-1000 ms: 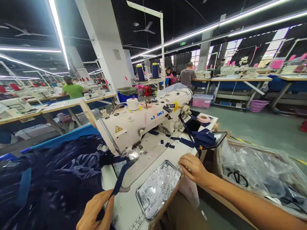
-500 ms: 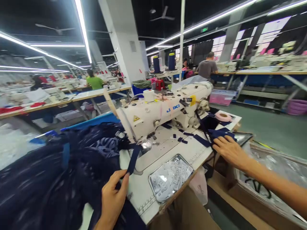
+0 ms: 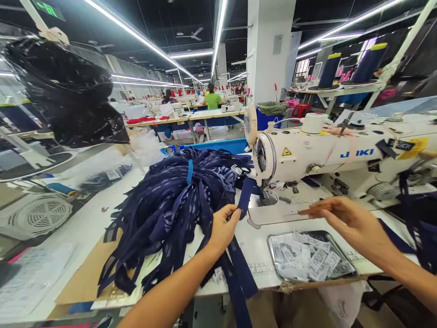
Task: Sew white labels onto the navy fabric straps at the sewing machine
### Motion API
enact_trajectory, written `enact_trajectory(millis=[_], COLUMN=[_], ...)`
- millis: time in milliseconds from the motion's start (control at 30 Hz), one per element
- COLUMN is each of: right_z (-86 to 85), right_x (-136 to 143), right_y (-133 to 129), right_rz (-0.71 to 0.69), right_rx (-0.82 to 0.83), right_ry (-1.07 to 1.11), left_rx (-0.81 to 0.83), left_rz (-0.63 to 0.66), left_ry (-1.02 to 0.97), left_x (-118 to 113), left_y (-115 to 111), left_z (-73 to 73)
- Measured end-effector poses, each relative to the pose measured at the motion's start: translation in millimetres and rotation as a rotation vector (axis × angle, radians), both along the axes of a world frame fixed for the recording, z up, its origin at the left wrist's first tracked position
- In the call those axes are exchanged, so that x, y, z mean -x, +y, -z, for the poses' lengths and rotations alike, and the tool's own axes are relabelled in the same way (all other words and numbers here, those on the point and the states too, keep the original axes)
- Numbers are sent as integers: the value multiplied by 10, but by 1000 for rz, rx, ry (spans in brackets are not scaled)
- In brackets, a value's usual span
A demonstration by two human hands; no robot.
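Note:
My left hand (image 3: pixel 223 228) pinches a navy fabric strip (image 3: pixel 246 196) between thumb and fingers, just left of the needle area of a white sewing machine (image 3: pixel 307 150). The strip's upper end lies near the presser foot, and navy lengths hang over the table edge below the hand. My right hand (image 3: pixel 344 216) hovers over the front of the machine bed, fingers stretched out, nothing visible in it. Beside my left hand lies a large bundle of navy strips (image 3: pixel 160 205) with a blue tie. A clear tray (image 3: pixel 271 246) of white printed labels sits below my right hand.
A black plastic bag (image 3: pixel 68 95) hangs at the upper left. Brown cardboard (image 3: pixel 85 273) and printed paper (image 3: pixel 37 278) lie at the left of the table. Navy fabric (image 3: pixel 423 223) is at the far right. A person in green (image 3: pixel 212 100) sits in the background.
The view has turned left. My right hand has left the navy fabric at the right and moved over the machine bed. My left hand still holds the strip near the needle.

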State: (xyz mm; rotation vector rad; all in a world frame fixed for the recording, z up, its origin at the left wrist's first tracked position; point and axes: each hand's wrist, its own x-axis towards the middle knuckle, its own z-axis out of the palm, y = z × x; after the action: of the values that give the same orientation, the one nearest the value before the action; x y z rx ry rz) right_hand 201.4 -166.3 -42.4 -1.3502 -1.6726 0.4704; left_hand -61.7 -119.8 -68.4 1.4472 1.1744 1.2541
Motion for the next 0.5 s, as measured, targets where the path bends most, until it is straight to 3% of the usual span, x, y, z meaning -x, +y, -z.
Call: enact_trajectory(millis=[100, 267, 400, 500], right_z=[43, 95, 63, 169], right_x=[122, 36, -53, -146], right_y=[211, 270, 257, 240], right_rz=[-93, -138, -154, -100], right_rx=[60, 105, 26, -55], right_ry=[10, -204, -659, -1047], left_rx=[2, 3, 5, 8], left_rz=[20, 33, 33, 36], left_ry=[-6, 8, 27, 24], left_x=[17, 42, 42, 37], left_y=[31, 55, 42, 28], left_z=[6, -8, -30, -31])
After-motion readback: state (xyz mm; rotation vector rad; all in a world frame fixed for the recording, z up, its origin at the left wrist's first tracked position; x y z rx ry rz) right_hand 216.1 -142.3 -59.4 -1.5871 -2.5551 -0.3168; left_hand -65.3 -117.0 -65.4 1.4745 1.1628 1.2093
